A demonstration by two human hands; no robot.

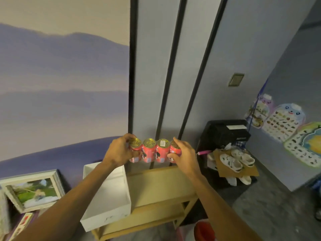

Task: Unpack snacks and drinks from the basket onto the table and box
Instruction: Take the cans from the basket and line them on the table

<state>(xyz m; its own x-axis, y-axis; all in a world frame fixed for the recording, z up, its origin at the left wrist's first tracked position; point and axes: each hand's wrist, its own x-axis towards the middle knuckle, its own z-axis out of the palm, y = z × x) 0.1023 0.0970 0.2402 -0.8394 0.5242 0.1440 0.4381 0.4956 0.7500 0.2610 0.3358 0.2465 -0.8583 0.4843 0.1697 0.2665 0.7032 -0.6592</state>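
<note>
Centrally, a row of four red cans (154, 151) with gold lids is held level over the far edge of the wooden table (156, 185). The left hand (119, 152) grips its left end and the right hand (184, 153) grips its right end. A white box (107, 197) sits on the table's left part. A framed picture (33, 188) lies farther left.

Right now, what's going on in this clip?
A person holds a row of four red drink cans with gold lids in the air. The left hand grips one end can and the right hand grips the other. The row hangs near the far edge of the light wooden table and is not yet set down. An open white rectangular box sits on the table's left side.
</note>
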